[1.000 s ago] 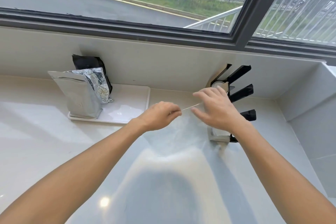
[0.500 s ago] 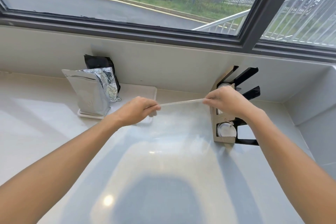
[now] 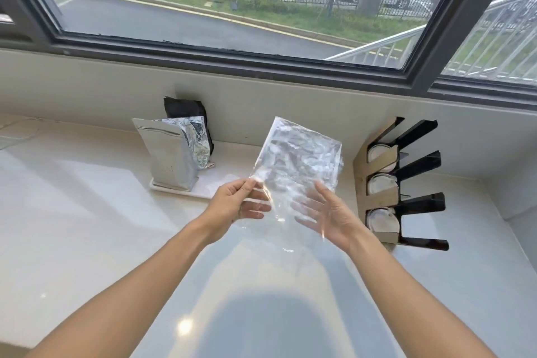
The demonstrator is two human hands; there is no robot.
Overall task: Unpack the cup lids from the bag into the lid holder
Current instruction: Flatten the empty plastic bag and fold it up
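Between hands: clear crinkled bag [image 3: 296,166], flat.

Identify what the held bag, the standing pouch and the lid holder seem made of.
Held bag: thin clear plastic film, glossy and crinkled; fingers show through it.
Standing pouch: metallic foil, silver with creased reflections.
Lid holder: apparently tan board front with glossy black plastic arms.

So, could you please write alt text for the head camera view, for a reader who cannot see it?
A person holds up an empty-looking clear plastic bag over a pale counter, the left hand pinching its edge, the right hand open behind it. At right, a lid holder shows white lids in three slots.
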